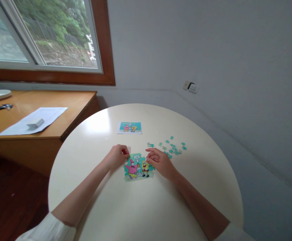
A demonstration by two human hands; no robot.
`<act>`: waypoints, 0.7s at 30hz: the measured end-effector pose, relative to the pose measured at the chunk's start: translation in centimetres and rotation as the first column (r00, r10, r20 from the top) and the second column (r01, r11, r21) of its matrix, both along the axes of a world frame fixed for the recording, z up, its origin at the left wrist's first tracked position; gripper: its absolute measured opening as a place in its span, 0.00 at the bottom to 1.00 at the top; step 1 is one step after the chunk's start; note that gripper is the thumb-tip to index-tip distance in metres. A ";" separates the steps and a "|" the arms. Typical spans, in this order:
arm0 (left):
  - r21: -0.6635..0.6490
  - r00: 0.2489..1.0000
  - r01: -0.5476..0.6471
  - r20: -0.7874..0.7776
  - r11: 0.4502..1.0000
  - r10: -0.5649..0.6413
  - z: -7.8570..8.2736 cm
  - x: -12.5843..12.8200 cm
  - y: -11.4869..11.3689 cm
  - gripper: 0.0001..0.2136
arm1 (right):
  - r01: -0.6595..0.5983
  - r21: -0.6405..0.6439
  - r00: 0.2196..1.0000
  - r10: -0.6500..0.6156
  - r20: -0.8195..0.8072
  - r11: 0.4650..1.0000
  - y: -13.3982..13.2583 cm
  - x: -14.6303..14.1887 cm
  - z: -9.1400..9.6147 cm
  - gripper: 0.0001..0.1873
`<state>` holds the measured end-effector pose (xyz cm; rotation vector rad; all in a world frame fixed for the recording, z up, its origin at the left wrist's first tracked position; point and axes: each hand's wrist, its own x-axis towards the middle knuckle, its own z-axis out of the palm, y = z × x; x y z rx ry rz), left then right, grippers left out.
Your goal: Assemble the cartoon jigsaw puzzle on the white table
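Note:
A partly joined jigsaw puzzle [135,170] lies on the round table, showing a pink starfish, a grey-green figure and a yellow sponge character. My left hand [117,156] is closed in a pinch at the puzzle's upper left corner; whatever its fingertips hold is hidden. Over the upper right edge of the puzzle hovers or rests my right hand [161,164]. Its index finger stretches out, the thumb is apart from it and the other fingers are bent; no piece shows in them. Beyond that hand lie several loose teal puzzle pieces [173,147].
A printed picture card [129,128] with the same characters lies farther back on the white round table [140,214]. At left stands a wooden desk [77,97] with a paper sheet [52,113], a small white block [35,123] and a dark tool [2,107]. A wall closes off the right.

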<state>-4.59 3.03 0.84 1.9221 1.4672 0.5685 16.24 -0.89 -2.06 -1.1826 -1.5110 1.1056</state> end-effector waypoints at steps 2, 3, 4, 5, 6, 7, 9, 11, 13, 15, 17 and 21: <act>-0.001 1.000 0.000 0.004 1.000 0.000 0.1 0.1 -0.1 0.04 | 0.001 0.002 1.000 -0.001 0.001 1.000 0.0 0.0 0.0 0.18; -0.003 1.000 0.001 0.003 1.000 -0.001 0.1 0.1 -0.1 0.04 | 0.000 0.002 1.000 0.000 -0.001 1.000 0.0 0.0 -0.1 0.18; -0.004 1.000 0.001 0.002 1.000 -0.001 0.1 0.1 -0.1 0.04 | 0.000 0.001 1.000 0.000 -0.005 1.000 0.0 0.0 -0.1 0.18; -0.003 1.000 0.001 -0.001 1.000 -0.001 0.0 0.1 -0.1 0.04 | -0.001 -0.001 1.000 0.001 -0.010 1.000 0.0 0.0 -0.1 0.18; -0.001 1.000 0.002 -0.002 1.000 -0.002 0.0 0.1 -0.1 0.04 | 0.000 -0.001 1.000 0.000 -0.018 1.000 0.0 -0.1 -0.1 0.18; 0.002 1.000 0.005 -0.001 1.000 -0.005 0.0 0.1 0.0 0.04 | 0.002 -0.002 1.000 -0.002 -0.030 1.000 0.0 -0.1 -0.1 0.18; 0.011 1.000 0.005 0.009 1.000 -0.006 -0.1 0.0 0.0 0.04 | 0.013 -0.006 0.998 -0.013 -0.065 1.000 -0.1 0.0 0.0 0.18; 0.009 1.000 -0.007 0.030 1.000 0.006 0.0 -0.1 0.1 0.03 | 0.046 -0.003 0.994 -0.046 -0.100 0.999 -0.1 0.1 0.2 0.17; -0.008 0.998 -0.028 0.056 1.000 0.028 0.2 -0.1 0.2 0.03 | 0.098 0.008 0.988 -0.096 -0.121 0.995 0.0 0.3 0.4 0.17; -0.028 0.996 -0.040 0.082 0.999 0.042 0.4 -0.2 0.2 0.03 | 0.158 0.025 0.980 -0.153 -0.124 0.987 0.1 0.6 0.7 0.17; -0.036 0.994 -0.044 0.098 0.998 0.047 0.4 -0.2 0.3 0.04 | 0.210 0.045 0.973 -0.204 -0.111 0.977 0.3 1.0 0.9 0.16; -0.030 0.993 -0.035 0.113 0.999 0.038 0.1 -0.4 0.4 0.05 | 0.277 0.128 0.961 -0.273 -0.048 0.952 0.5 1.8 1.0 0.14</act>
